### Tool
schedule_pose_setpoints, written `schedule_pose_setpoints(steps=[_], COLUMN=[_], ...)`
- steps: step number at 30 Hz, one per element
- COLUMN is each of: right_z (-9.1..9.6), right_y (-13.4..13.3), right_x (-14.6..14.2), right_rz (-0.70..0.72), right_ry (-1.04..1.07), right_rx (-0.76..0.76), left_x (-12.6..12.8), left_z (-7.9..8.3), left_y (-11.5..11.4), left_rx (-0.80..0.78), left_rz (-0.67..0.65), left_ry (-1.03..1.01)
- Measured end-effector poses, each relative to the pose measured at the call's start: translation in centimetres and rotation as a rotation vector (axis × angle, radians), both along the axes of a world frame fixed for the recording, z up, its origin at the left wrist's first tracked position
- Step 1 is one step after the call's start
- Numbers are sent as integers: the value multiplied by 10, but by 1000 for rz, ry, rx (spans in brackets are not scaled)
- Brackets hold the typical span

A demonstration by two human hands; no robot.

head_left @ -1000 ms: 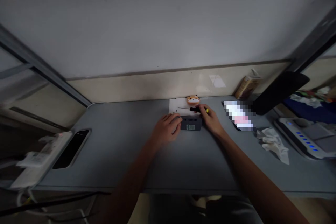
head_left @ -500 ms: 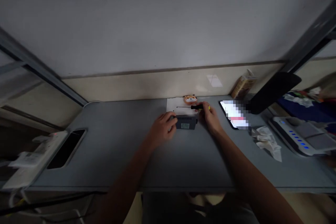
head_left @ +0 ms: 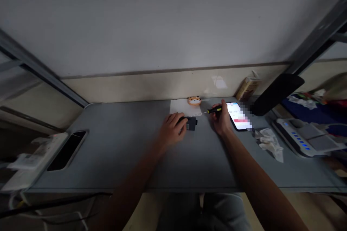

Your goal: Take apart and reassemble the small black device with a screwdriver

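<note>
My left hand (head_left: 172, 129) grips a small dark grey metal box (head_left: 191, 123), covering its near end. My right hand (head_left: 221, 117) holds a screwdriver (head_left: 214, 110) with a black and yellow handle. Its thin shaft points left toward the box, with its tip close to the box's top. Behind them lies a white sheet of paper (head_left: 183, 107), and an orange animal-face figurine (head_left: 194, 101) sits at its far edge. A lit smartphone (head_left: 238, 116), partly blurred out, lies just right of my right hand.
All this sits on a grey desk (head_left: 114, 158) against a wall. A power strip (head_left: 38, 155) and a black slab (head_left: 66, 150) lie at the left. On the right are crumpled tissue (head_left: 269, 144), a device with blue lights (head_left: 300, 138), a carton (head_left: 246, 88) and a black panel (head_left: 276, 94).
The box has turned end-on and sits further left in my left hand's grip. My right hand has moved right, away from the box, bringing the screwdriver's shaft into view.
</note>
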State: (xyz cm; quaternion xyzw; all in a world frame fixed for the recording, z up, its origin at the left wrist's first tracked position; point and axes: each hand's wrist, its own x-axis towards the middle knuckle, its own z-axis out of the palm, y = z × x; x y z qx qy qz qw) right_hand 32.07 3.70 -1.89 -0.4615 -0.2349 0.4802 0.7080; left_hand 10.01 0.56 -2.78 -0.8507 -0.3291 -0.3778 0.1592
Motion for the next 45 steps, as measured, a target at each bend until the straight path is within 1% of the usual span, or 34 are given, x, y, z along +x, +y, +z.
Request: schedule_pose_setpoints(steps=[3,7,10,15,21,28,32,35,38,42,45], right_z=[-1,0,2,4,1,-2,0,2,3,0,-1], right_y=[1,1,0,-3,-1,-1,-1,-1,-1,-2,-2], right_x=[2,4,4,2,3,3,3,3,3,0,-2], right_rz=[-20,7,21,9,6,8,7,-7,-32,-23,-11], right_ry=[12,-33,-48,-20,-49,-70,-45,-9,22,-35,-98], right_rx=[-6,2,-10,-54,-35,-16,-35,-39,-19,-6,-7], left_x=[4,2,1,1,2,2,1,2,5,9,10], left_z=[-3,-8,-11,-16,-23,-24,-26,-24,-20,-17,-16], left_y=[0,0,0,2,4,2,3,1,-2,-6,-8], left_rx=[13,-24,-3,49,51,15,17,49,20,-34,-60], left_rz=[0,-17,-32,-4,12,-28,-45,-41,-32,-20,-18], left_ry=[14,9,-14,3,17,29,35,7,-23,-62,-46])
